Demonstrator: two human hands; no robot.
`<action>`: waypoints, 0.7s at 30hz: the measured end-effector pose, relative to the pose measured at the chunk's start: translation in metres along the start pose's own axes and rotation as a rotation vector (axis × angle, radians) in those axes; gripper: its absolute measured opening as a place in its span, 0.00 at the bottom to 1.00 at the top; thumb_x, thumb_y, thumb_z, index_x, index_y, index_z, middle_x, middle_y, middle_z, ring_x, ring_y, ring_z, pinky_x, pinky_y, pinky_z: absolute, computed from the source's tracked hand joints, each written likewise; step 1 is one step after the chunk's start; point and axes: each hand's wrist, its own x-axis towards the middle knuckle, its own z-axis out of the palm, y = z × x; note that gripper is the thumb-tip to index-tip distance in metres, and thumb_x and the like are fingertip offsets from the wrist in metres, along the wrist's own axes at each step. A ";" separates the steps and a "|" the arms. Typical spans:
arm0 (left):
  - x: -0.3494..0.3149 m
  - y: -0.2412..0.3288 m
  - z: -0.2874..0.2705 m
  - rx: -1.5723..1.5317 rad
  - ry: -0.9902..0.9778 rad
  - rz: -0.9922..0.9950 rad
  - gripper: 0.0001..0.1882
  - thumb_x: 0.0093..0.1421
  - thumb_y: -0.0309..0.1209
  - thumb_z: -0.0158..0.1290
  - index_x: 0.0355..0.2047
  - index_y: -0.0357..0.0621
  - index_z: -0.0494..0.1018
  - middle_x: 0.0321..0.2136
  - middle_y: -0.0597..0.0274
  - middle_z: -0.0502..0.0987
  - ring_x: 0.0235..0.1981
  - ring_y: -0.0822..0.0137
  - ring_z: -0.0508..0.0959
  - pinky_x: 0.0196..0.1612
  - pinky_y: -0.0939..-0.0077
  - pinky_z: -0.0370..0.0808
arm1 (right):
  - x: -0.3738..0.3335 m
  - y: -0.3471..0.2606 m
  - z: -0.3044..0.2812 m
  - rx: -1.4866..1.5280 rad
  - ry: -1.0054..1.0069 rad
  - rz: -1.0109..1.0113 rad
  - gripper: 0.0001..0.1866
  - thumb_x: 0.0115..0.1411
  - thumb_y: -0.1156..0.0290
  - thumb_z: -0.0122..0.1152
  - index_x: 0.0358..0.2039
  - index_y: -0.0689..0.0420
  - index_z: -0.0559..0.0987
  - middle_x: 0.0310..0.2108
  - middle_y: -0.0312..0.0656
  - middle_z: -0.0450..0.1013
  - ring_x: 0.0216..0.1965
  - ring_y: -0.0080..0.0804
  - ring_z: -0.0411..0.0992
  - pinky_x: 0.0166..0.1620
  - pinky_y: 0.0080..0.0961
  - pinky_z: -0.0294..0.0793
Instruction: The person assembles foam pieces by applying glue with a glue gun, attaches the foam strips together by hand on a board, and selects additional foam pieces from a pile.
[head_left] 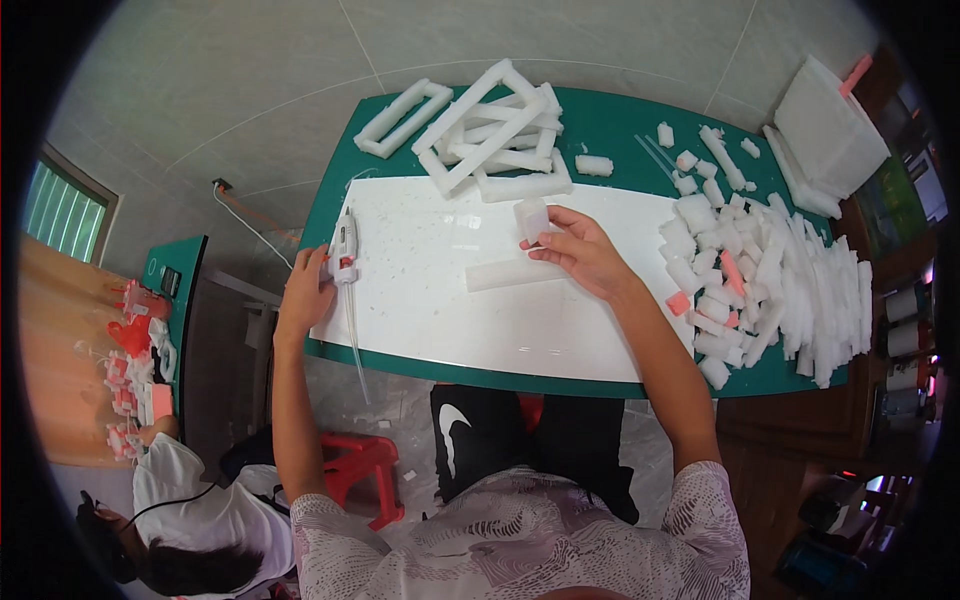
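Observation:
My right hand (583, 255) pinches a short white foam block (532, 218), held just above the white board (430, 325). Under that hand, a longer white foam strip (510, 276) lies flat on the board. At the board's left edge, my left hand (305, 290) has its fingers curled at the handle of a white hot glue gun (345, 240). The gun's nozzle points to the far side, and a clear glue stick (360, 365) trails from its rear over the table's near edge. The handle is mostly hidden by my fingers.
White foam frames (480, 130) are stacked at the back of the green table (600, 110). Cut foam pieces (715, 280), some pink, and long strips (820, 290) pile up on the right. A red stool (365, 470) stands below. A co-worker (200, 500) sits at the left beside another table.

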 end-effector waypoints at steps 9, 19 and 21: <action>-0.006 0.015 0.000 0.110 0.149 -0.004 0.29 0.48 0.17 0.54 0.53 0.37 0.71 0.52 0.45 0.65 0.48 0.42 0.75 0.50 0.56 0.76 | 0.001 0.000 0.007 -0.026 0.052 -0.025 0.25 0.65 0.78 0.61 0.61 0.67 0.68 0.57 0.49 0.69 0.55 0.35 0.74 0.60 0.30 0.76; 0.008 0.137 0.001 -0.288 0.338 0.341 0.26 0.47 0.18 0.58 0.50 0.37 0.75 0.48 0.50 0.65 0.44 0.55 0.76 0.44 0.65 0.78 | 0.004 -0.001 0.001 -0.143 0.169 -0.169 0.25 0.64 0.79 0.61 0.61 0.66 0.69 0.55 0.48 0.71 0.53 0.37 0.77 0.58 0.27 0.76; 0.019 0.151 0.009 -0.350 0.300 0.440 0.27 0.45 0.18 0.58 0.50 0.35 0.75 0.47 0.50 0.65 0.42 0.56 0.75 0.44 0.66 0.77 | 0.005 0.002 -0.002 -0.150 0.236 -0.165 0.25 0.63 0.80 0.62 0.60 0.66 0.70 0.56 0.46 0.69 0.53 0.34 0.76 0.56 0.25 0.76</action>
